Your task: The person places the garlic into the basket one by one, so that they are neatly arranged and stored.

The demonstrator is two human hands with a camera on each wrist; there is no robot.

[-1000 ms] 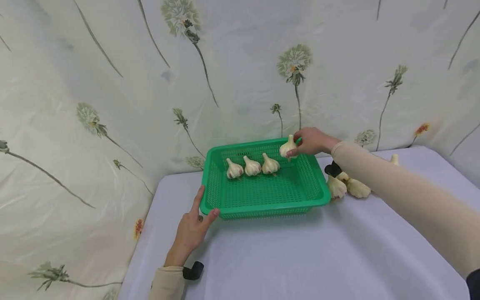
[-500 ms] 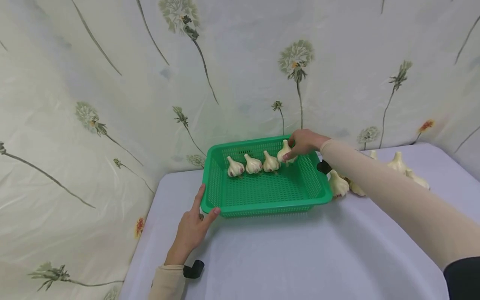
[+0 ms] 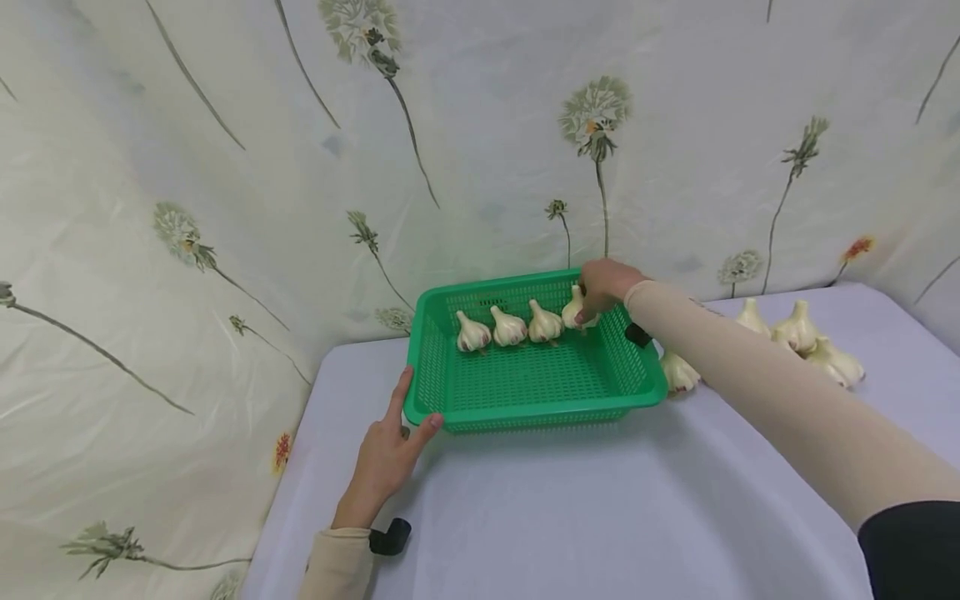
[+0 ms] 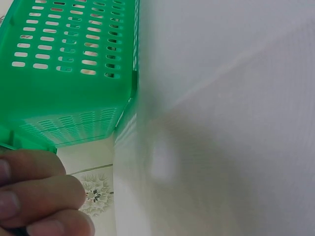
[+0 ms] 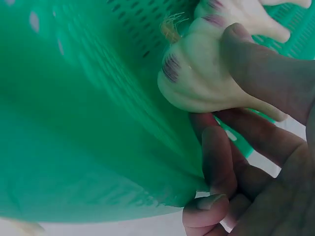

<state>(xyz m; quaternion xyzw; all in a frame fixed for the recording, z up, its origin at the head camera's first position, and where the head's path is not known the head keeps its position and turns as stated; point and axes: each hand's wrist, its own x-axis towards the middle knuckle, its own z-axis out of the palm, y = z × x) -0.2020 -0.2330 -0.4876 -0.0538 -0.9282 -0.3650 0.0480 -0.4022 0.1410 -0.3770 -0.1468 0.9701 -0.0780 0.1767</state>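
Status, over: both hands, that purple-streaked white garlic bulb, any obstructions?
Left hand touching green perforated plastic basket, near-left corner. Right hand pinching garlic bulb inside basket, right end of four-bulb row. Basket's right wall close by; nothing visibly blocking.

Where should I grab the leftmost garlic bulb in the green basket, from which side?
Probably pinch the leftmost garlic bulb across its round body, from above and the near side: its neck points away from you, and the green basket is bare in front.

Pale creased backdrop [image 3: 480,125] with printed dandelions [image 3: 596,112], white cloth [image 3: 540,517] across the table, soft light
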